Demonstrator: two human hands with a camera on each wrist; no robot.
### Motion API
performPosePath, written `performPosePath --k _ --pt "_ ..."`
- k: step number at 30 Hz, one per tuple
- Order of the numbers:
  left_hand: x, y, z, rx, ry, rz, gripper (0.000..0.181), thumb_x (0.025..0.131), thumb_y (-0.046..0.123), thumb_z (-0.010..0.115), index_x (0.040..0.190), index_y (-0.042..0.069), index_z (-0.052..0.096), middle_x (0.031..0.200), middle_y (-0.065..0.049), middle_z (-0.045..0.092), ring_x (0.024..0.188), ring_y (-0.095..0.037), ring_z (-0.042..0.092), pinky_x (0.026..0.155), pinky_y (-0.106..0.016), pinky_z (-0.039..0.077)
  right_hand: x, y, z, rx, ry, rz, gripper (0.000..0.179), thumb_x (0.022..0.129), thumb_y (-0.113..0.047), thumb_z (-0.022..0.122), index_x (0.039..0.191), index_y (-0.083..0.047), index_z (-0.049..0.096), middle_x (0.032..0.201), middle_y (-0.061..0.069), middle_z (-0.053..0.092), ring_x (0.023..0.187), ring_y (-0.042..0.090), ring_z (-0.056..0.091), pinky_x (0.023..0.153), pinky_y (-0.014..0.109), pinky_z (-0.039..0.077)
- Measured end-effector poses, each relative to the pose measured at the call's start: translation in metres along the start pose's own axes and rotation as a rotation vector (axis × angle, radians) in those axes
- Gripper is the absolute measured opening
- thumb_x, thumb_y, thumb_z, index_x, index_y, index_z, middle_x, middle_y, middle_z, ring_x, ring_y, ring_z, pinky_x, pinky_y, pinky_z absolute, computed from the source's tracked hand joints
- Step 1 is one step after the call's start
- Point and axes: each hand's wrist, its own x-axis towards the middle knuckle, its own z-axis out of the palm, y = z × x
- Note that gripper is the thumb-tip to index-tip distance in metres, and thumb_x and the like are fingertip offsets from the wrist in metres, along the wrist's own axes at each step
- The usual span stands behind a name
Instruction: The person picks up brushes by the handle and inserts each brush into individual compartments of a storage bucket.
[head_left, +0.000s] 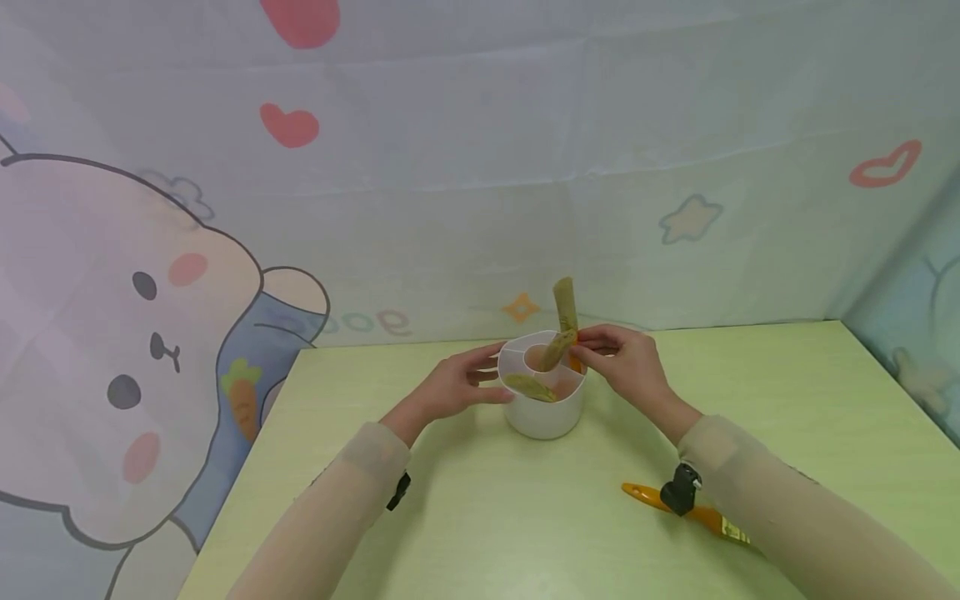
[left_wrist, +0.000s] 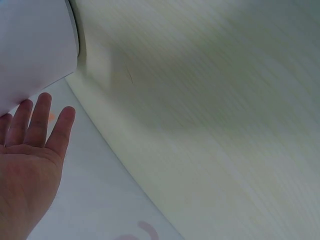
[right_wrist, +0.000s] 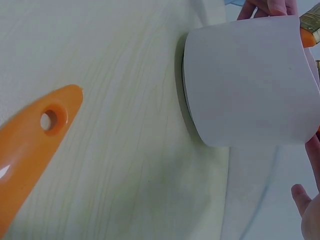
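Observation:
A round white organizer with inner dividers stands upright on the table. Several brushes rise from it with their heads upward. One brush head stands highest, another leans by the middle, and a third lies over the front compartment. My left hand rests against the organizer's left side, its fingers nearly straight in the left wrist view. On the right rim my right hand pinches the orange handle of a brush between thumb and fingers. Which head belongs to that handle is hard to tell.
An orange-handled flat paintbrush lies on the table beneath the right forearm; its holed handle end shows in the right wrist view. Behind the table's far edge hangs a printed cloth.

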Motion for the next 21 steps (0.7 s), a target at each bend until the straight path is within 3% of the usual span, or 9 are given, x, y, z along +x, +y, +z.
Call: performPosePath --k 21 --pt "-0.001 0.000 0.001 -0.019 0.003 -0.019 0.081 0.093 0.016 0.086 0.164 0.019 0.046 0.164 -0.005 0.050 0.145 -0.032 0.055 0.115 -0.047 0.051 -0.005 -0.008 -0.011 -0.058 -0.002 0.028 0.032 0.096 -0.026 0.084 0.120 -0.005 0.079 0.110 0.010 0.082 0.101 0.028 0.079 0.075 0.018 0.059"
